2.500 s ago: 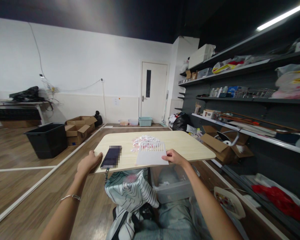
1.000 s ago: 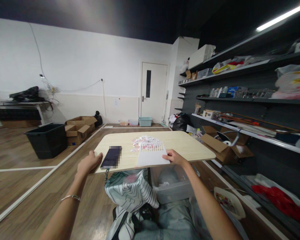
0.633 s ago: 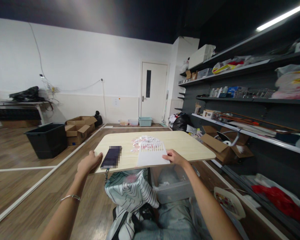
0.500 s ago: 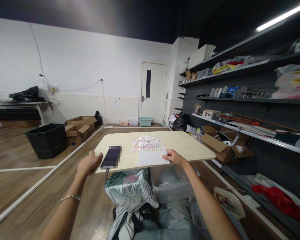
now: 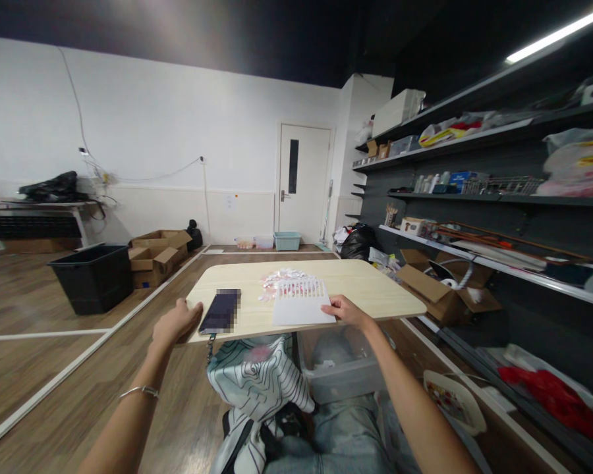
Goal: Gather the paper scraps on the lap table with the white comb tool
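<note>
Your right hand (image 5: 346, 309) was closed on the near right corner of the slotted white card (image 5: 301, 311), thumb on top and fingers mostly out of sight. Since the earliest view the card had slid only slightly to the right; its slotted edge still lay at the near side of the pile of small white and pink pieces (image 5: 289, 275), with pinkish bits showing through the slots. The pile looked much the same, so I judge that little sorting or moving had come of that shift. Whether the card rested flat or was slightly raised, I could not tell.

Your left hand (image 5: 175, 320) was curled at the left edge of the bench (image 5: 375, 289), just beside the dark phone (image 5: 217, 311); its fingers were hidden, so I could not tell how firmly it gripped.

Below the bench, the clear tub (image 5: 343, 385) held a grey rounded shape and something pale. To your right, the cream basin (image 5: 474, 421) held small mixed-colour bits, and the open carton (image 5: 425, 289) held a white hose and other white items. The inside of the black bin (image 5: 96, 286) was too dark to read.
</note>
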`<state>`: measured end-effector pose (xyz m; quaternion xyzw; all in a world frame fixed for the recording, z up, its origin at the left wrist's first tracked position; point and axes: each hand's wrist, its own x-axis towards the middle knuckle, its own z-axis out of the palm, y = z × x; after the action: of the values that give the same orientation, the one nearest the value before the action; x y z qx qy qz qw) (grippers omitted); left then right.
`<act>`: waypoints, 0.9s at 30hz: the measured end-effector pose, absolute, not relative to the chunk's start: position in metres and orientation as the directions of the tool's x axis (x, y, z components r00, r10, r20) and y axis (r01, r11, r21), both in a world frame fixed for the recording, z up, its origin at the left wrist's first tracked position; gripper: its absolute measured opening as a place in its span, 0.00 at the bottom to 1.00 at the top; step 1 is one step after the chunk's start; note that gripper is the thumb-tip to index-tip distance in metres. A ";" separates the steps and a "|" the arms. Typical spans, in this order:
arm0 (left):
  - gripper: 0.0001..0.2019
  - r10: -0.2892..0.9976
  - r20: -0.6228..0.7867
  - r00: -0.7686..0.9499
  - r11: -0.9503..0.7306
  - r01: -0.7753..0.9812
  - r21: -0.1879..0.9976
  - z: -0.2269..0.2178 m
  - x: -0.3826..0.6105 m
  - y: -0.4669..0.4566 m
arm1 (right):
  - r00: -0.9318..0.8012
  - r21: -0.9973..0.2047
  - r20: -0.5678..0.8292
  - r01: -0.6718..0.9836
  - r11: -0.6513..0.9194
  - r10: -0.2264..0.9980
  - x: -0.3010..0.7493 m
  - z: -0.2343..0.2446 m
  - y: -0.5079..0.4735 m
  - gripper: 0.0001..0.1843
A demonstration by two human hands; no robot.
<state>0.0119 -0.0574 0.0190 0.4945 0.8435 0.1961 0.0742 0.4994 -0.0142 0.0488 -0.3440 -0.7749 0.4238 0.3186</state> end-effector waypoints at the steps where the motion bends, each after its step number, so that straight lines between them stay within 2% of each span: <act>1: 0.40 0.863 0.072 -0.500 0.432 0.805 0.406 0.019 0.012 -0.057 | -0.566 -0.874 0.199 0.267 0.406 0.800 0.499 0.048 -0.014 0.33; 15: 0.40 0.874 0.041 -0.484 0.432 0.814 0.387 0.021 0.013 -0.058 | -0.585 -0.884 0.192 0.245 0.398 0.788 0.501 0.045 -0.010 0.32; 22: 0.41 0.875 0.045 -0.482 0.431 0.818 0.381 0.021 0.013 -0.058 | -0.404 -0.929 0.245 0.164 0.333 0.882 0.499 0.038 -0.005 0.37; 27: 0.41 0.873 0.039 -0.486 0.439 0.818 0.372 0.021 0.013 -0.058 | -0.325 -0.920 0.320 0.118 0.374 0.890 0.495 0.034 -0.001 0.40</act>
<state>0.0132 -0.0581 0.0208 0.5006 0.8445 0.1730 0.0794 0.4949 -0.0011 0.0343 -0.3631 -0.6939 0.4255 0.4535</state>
